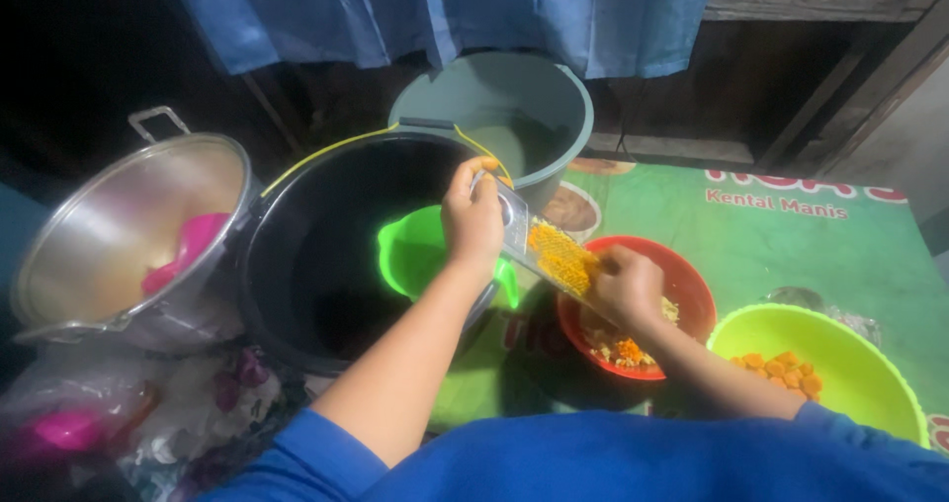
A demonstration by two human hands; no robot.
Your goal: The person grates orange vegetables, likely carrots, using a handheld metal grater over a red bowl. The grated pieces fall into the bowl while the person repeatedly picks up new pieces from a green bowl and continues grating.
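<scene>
Left hand point(473, 215) fingers grip metal grater point(549, 250) top; right hand point(625, 287) fingers press orange piece. Red bowl point(692, 290) holds few gratings; pieces point(786, 372) left, lower right.

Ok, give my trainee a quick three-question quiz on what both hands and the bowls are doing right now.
1. True or false: the left hand holds the top of the flat metal grater.
2. Which bowl sits under the grater's lower end? A. lime-green plastic bowl B. round red plastic bowl C. black bucket
3. What lies in the lime-green plastic bowl?

Key: 1 true. 2 B; the right hand presses against the grater over it. 3 orange chunks.
</scene>
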